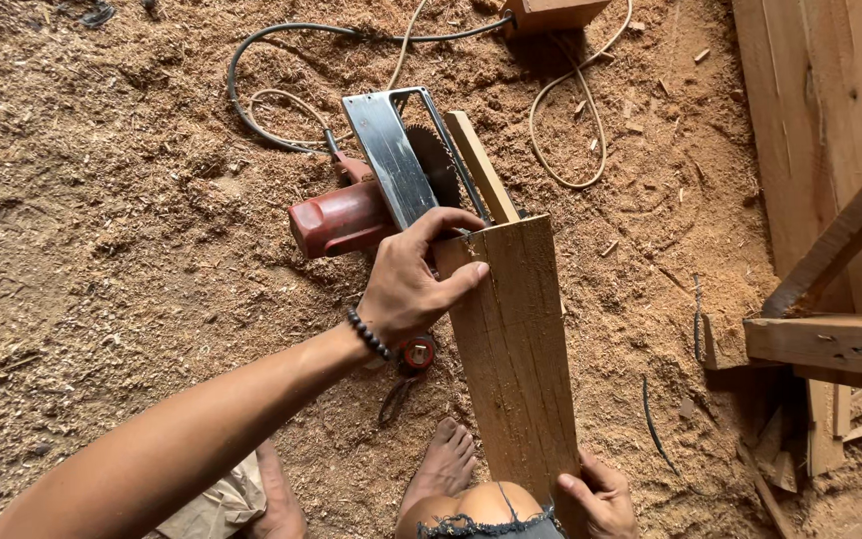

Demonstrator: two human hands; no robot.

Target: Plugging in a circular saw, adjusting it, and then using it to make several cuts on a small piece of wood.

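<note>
A long wooden board [516, 339] runs from my knee up toward a red circular saw [376, 195] that lies upturned on the sawdust, its metal base plate and toothed blade [438, 165] facing up. My left hand [413, 279], with a dark bead bracelet at the wrist, grips the board's far left corner next to the blade. At the near end, my right hand [599, 494] holds the board's right edge beside my knee. A narrow wooden strip [481, 168] sticks out past the board's far end, beside the blade.
Sawdust covers the floor. The saw's black cable [251, 95] and a thin cord [571, 130] loop behind the saw. Planks and a timber frame [830, 250] stand at the right. A small round orange object [416, 352] lies under my left wrist. My bare foot [441, 464] rests beside the board.
</note>
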